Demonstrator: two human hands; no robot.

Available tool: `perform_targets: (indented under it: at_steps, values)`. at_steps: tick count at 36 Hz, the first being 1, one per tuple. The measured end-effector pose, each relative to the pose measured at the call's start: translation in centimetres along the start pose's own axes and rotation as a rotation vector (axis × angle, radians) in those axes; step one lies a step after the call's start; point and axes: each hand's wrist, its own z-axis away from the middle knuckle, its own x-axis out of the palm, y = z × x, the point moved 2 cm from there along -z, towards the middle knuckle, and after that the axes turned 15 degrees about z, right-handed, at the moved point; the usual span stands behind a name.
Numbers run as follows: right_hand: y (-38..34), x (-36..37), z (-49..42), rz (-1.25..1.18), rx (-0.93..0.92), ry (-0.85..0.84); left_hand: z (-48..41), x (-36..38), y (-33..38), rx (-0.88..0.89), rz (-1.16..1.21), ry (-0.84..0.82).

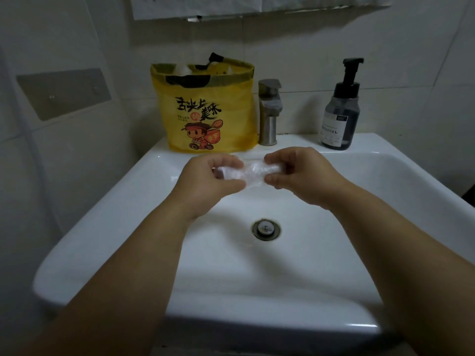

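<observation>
A small crumpled piece of clear plastic film point(253, 170) is stretched between both hands above the white sink point(144, 206). My left hand point(210, 181) pinches its left end with curled fingers and thumb. My right hand point(300, 170) pinches the right end the same way. Both hands hover over the back part of the basin, just in front of the tap. What the film is exactly is too blurred to tell.
A yellow printed bag point(205, 109) stands on the sink's back ledge at the left. Beside it rises a metal tap point(268, 111), and a dark pump bottle point(340, 114) stands at the right. The drain point(266, 229) sits mid-basin. Tiled walls close in behind and left.
</observation>
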Motion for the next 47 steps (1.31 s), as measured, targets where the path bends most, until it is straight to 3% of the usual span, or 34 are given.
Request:
perform_targets:
  at_steps: [9,13,21,28,33,39,43,45,47]
  values:
    - [0.2,-0.2,-0.1,0.127,-0.043,-0.002,-0.2,0.0,0.0,0.3,-0.373,-0.027]
    - [0.2,-0.3,0.0,0.164,-0.039,0.006,-0.5,-0.3,-0.5,0.288,-0.463,-0.078]
    - [0.4,-0.5,-0.1,-0.064,0.01,-0.08,0.0,-0.3,-0.4,-0.055,-0.145,-0.185]
    - [0.3,-1.2,0.2,-0.209,0.047,-0.131,0.1,-0.5,-0.3,-0.138,0.048,-0.245]
    - [0.3,-1.7,0.4,-0.416,0.102,-0.215,-0.3,-0.8,0.0,-0.17,0.256,-0.189]
    - [-0.3,-0.8,0.4,-0.491,0.121,-0.277,-0.7,-0.8,0.0,-0.202,0.404,-0.006]
    - [-1.5,0.5,0.4,-0.644,0.14,-0.256,-0.9,-0.3,0.4,-0.156,0.761,0.11]
    - [-2.2,1.2,0.4,-0.754,0.146,-0.226,-0.9,0.5,0.5,-0.182,0.867,0.036]
    - [-2.8,1.8,0.5,-0.833,0.136,-0.234,-0.4,1.8,0.2,-0.252,0.738,-0.112]
